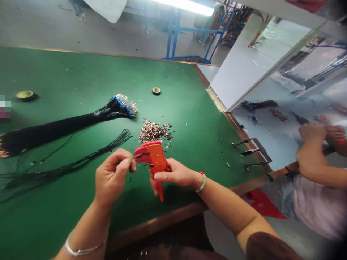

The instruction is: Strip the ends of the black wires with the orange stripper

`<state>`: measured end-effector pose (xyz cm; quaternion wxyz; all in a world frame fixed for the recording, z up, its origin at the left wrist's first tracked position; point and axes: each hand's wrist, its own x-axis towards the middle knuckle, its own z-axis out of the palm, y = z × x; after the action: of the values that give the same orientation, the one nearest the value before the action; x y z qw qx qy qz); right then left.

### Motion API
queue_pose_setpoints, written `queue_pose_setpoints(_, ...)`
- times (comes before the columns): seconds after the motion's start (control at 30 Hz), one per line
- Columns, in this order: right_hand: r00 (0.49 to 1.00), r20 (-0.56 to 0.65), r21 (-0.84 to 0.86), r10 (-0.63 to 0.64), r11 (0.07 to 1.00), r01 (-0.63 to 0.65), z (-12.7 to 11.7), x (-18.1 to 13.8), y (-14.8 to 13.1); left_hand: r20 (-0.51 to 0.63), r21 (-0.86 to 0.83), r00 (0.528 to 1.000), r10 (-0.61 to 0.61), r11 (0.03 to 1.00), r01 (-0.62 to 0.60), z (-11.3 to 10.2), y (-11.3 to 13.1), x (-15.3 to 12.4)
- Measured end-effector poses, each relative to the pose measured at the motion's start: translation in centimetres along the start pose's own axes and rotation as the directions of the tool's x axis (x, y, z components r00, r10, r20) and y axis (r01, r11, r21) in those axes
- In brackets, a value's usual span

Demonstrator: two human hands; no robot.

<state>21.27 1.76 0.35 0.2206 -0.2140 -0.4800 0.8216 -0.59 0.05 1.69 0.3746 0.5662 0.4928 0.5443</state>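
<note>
My right hand (173,175) is wrapped around the handles of a red-orange wire stripper (153,157) above the green table (81,83). My left hand (114,173) pinches a thin black wire (134,156) whose end sits in the stripper's jaws. Just beyond the tool lies a pile of stripped copper and black insulation bits (154,131). A loose bunch of thin black wires (81,160) runs off to the left under my left hand.
A thick bundle of black wires with blue-and-silver terminals (123,104) lies further back. Two tape rolls (156,91) (25,95) sit on the table. At the right, another person's arms (311,151) work at a neighbouring bench with metal clips (248,148).
</note>
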Motion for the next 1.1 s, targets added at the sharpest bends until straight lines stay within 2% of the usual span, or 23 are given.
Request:
queue_pose_setpoints(0.33,1.0,-0.017,-0.043,0.005,0.999,-0.006,0.04,-0.07,-0.25,-0.034,0.084,0.993,0.113,0.99,-0.11,0.15,0.27,-0.01)
queue_pose_setpoints(0.5,1.0,-0.017,-0.028,-0.001,1.0,0.0,0.0,0.06,0.02,-0.03,0.115,0.992,0.12,0.987,-0.115,0.01,0.3,-0.07)
queue_pose_setpoints(0.83,1.0,-0.01,0.116,-0.026,0.993,0.027,-0.3,-0.2,-0.26,-0.052,0.12,0.99,0.129,0.985,-0.122,0.2,0.81,0.15)
queue_pose_setpoints(0.97,0.998,0.056,0.11,-0.009,0.994,0.003,-0.44,-0.4,-0.43,-0.06,0.112,0.99,0.13,0.986,-0.123,0.0,0.44,0.06)
queue_pose_setpoints(1.1,0.999,0.051,0.085,-0.008,0.996,0.004,-0.53,-0.49,-0.33,-0.049,0.096,0.988,0.148,0.985,-0.143,-0.15,0.33,-0.01)
